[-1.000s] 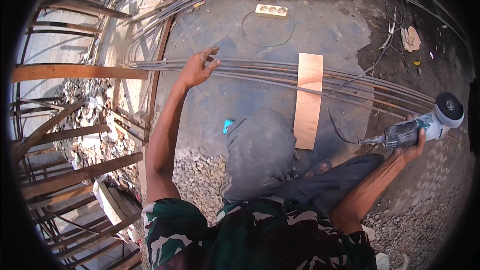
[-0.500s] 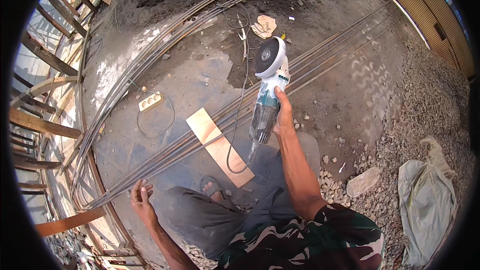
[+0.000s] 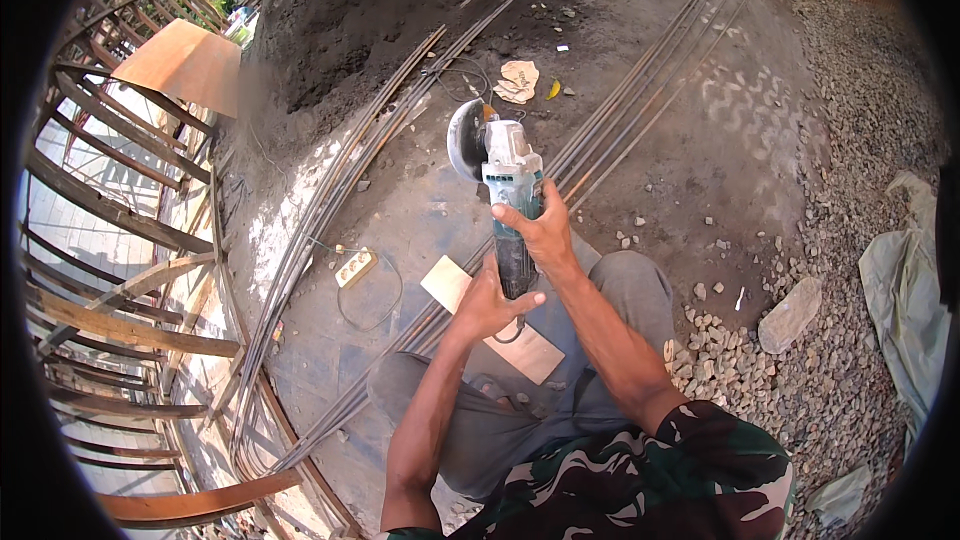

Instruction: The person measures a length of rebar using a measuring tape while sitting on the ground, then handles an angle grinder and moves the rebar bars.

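An angle grinder [image 3: 511,175] with a white guard and a dark teal body is held up in front of me, its disc end pointing away. My right hand [image 3: 543,232] is wrapped round the front of the body, thumb across the top. Lower down, my left hand [image 3: 488,305] grips the black rear handle, its thumb sticking out to the right. The cord drops from the handle's end over a pale wooden board [image 3: 533,353], which lies under the tool beside my knees. Long steel rods [image 3: 608,125] run diagonally beneath the grinder, partly hidden by my arms.
A white power strip [image 3: 356,268] lies on the ground at left, near a bent bundle of rods [image 3: 335,175]. Crumpled brown paper [image 3: 517,81] lies beyond the grinder. Gravel [image 3: 735,365] and a pale sheet [image 3: 905,285] are at right, timber framing [image 3: 130,330] at far left.
My left hand has come from the rods at lower left to the grinder's rear handle. The grinder has turned, its disc now facing left. The view has shifted.
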A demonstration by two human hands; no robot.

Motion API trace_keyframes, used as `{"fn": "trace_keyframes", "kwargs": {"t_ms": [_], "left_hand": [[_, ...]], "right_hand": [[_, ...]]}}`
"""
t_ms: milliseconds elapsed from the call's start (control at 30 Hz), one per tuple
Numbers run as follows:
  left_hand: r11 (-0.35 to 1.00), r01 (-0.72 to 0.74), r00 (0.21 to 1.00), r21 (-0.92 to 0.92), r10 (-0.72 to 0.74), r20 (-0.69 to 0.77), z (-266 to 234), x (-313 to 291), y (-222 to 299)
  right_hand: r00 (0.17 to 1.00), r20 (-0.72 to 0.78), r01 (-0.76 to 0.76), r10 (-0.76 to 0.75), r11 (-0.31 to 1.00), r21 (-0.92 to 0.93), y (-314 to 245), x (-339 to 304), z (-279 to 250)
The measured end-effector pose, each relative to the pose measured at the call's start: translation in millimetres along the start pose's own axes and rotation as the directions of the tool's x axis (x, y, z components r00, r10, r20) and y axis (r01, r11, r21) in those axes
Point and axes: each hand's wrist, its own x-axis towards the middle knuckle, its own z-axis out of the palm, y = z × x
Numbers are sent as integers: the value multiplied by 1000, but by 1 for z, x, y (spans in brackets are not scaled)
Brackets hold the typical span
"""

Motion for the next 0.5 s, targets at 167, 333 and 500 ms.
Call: {"fn": "trace_keyframes", "kwargs": {"t_ms": [167,333,500], "left_hand": [[966,-173,953,-190,115,-280,24,18,-28],[960,-50,976,-275,-11,-217,32,19,1],[917,-216,930,-335,88,-358,46,9,-24]], "right_hand": [[967,197,-236,160,850,471,-8,-1,7],[939,220,-340,263,803,489,-23,6,-16],[935,225,-352,275,802,482,-8,-7,-12]]}}
